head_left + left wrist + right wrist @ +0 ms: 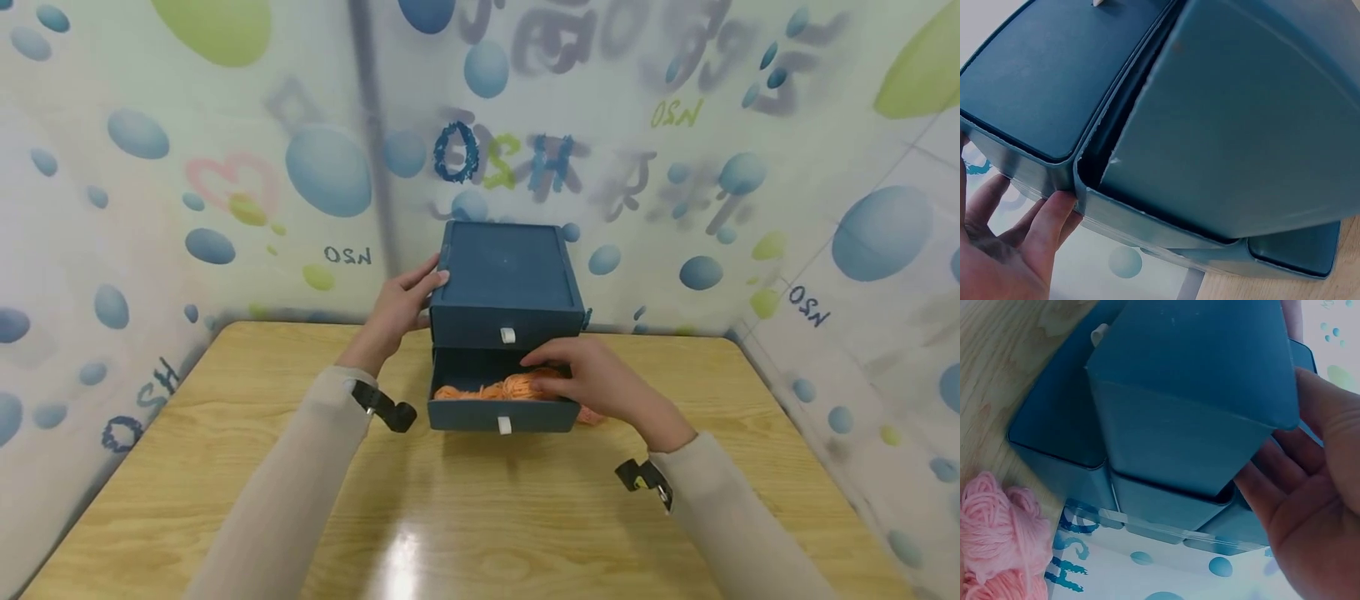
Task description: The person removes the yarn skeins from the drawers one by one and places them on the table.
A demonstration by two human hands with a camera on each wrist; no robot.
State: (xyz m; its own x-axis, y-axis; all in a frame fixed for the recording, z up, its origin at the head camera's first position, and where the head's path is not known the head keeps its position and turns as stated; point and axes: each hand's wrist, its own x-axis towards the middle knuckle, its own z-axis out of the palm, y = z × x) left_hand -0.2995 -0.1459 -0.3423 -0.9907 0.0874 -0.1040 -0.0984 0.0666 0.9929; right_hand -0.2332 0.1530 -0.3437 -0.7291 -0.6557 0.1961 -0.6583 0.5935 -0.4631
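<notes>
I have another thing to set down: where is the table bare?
The table is bare between the sleeves and outside each, towards the walls. The open drawer is crowded: orange yarn inside, right hand at it, pink yarn alongside.

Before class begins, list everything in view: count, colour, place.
Drawer unit: one, dark blue, centre.
Open drawer: one, dark blue, jutting forward.
Pull tabs: two in head view, white, at front.
Orange yarn: count unclear, orange, in open drawer.
Table: one, wood-coloured, beneath drawer unit.
Pink yarn: at least two bundles, pink, right of drawer unit.
Walls: three, white with coloured ovals, around table.
Sleeves: two, off-white, one per arm.
Wrist devices: two, black, one per wrist.
Left hand: one, bare, on drawer unit.
Right hand: one, bare, at open drawer.
</notes>
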